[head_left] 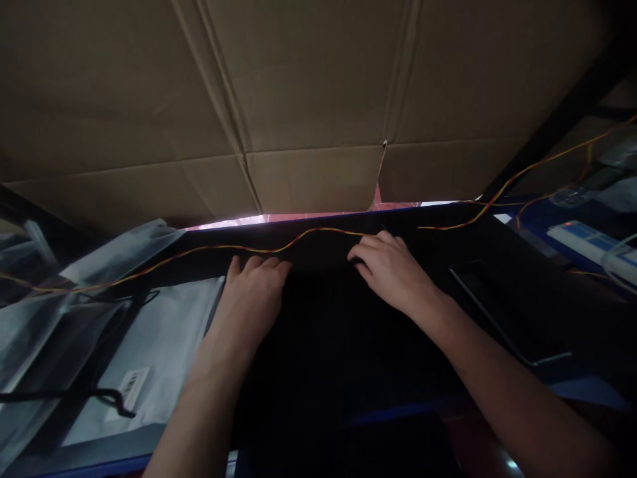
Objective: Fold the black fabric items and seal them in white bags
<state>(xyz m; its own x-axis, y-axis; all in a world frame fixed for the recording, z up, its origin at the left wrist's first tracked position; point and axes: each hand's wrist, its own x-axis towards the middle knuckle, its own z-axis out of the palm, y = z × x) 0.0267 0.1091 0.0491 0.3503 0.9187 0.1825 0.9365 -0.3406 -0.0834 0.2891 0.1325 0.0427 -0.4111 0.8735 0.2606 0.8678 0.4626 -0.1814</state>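
A black sheet-like surface [308, 345] lies in front of me, too dark to tell whether it is cloth or a mat. Palm down, my left hand [259, 289] rests on its far part, fingers reaching forward and slightly apart. To the right, my right hand [391, 265] has its fingers curled in, thumb close to the forefinger. Whatever sits in that grip is dark and hard to make out. A twisted red and yellow wire [199, 250] runs across just beyond both hands and passes behind the right fingers.
Brown cardboard [308, 86] stands as a wall behind. On the left are a pale plastic bag [174, 332] with a barcode label, clear plastic packaging [124, 252] and a black cord [64, 396]. A dark flat device [497, 312] and a white power strip [592, 249] lie on the right.
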